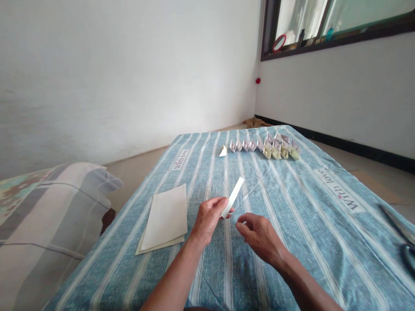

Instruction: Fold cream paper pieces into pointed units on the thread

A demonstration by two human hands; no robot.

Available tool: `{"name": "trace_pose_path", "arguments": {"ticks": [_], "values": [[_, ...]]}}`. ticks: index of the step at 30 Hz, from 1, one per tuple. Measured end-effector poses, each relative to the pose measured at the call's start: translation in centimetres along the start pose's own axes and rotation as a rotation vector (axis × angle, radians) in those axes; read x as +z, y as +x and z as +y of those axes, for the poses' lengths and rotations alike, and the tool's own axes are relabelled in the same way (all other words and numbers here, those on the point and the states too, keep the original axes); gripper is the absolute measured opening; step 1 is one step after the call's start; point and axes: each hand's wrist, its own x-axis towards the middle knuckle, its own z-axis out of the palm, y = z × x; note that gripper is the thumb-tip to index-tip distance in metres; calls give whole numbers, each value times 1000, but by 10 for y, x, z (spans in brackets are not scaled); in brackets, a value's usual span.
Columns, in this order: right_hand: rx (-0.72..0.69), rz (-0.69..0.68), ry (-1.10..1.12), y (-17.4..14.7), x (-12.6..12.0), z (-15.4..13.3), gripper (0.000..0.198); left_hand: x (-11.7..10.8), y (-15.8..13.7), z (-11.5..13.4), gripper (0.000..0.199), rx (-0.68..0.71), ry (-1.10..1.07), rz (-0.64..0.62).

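Observation:
My left hand pinches the lower end of a folded white paper strip, which slants up and to the right. Just right of it, my right hand is curled, thumb and fingers drawn together, apart from the strip; nothing shows in its grasp. A stack of paper sheets lies on the cloth left of my hands. Farther back stand several folded paper pieces in a row, joining a cluster of yellowish and pale ones. One small folded yellowish piece lies at the row's left end.
A blue striped cloth covers the table. Scissors lie at the right edge, partly cut off by the frame. A striped fabric-covered piece stands at the left. White walls and a window are behind.

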Motion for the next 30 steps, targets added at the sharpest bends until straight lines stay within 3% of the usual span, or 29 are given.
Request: {"name": "trace_pose_path", "arguments": {"ticks": [5,10,30], "values": [[61,101,294,4,-10,-2,26,8,-19,6,36,-75,-93,-37],[22,138,457,5,-13,-1,40,16,-32,9,29,-25,-23,-47],[14,94,520,2,-11,0,39,19,-36,3,29,25,20,-61]]}}
